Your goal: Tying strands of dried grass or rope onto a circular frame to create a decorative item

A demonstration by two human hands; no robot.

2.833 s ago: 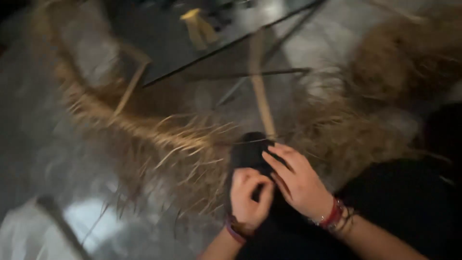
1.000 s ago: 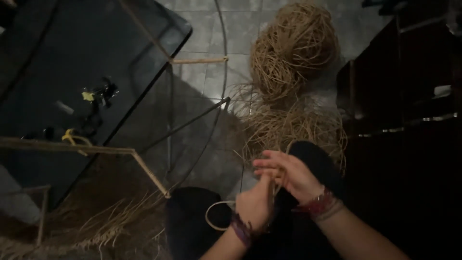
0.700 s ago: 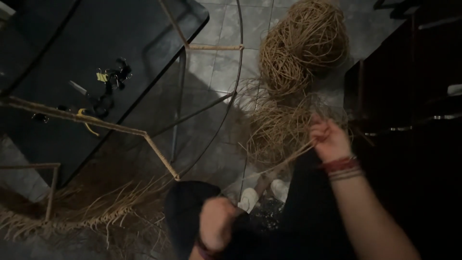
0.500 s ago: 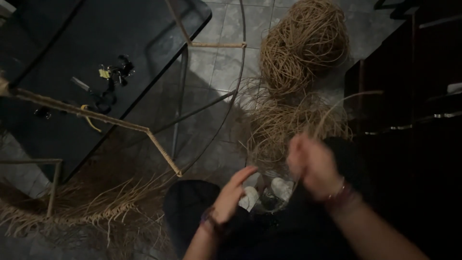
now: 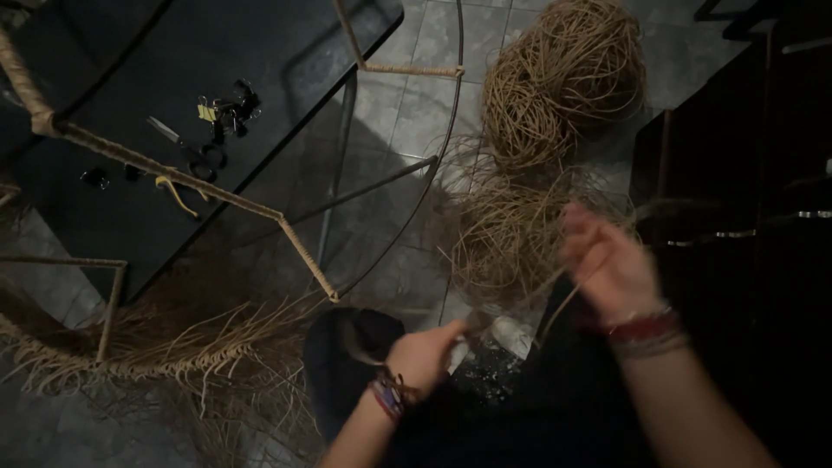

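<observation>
My left hand is low in the middle, closed around the end of a thin tan fibre strand. My right hand, blurred by motion, is raised to the right with its fingers pinched on the same strand, which runs up between the two hands. Just behind my right hand lies a loose heap of tan fibre on the tiled floor. A big round coil of the same fibre lies farther back. A metal frame wrapped in fibre with a fringe of loose strands stands at the left.
A dark table at the upper left carries scissors, black binder clips and a yellow piece. Thin metal rods of the frame cross the grey tiled floor. Dark furniture stands along the right side.
My right hand reached out to the loose fibre heap, came back toward my lap, and now lifts up and to the right pulling a strand. My left hand stays low on the strand's end.
</observation>
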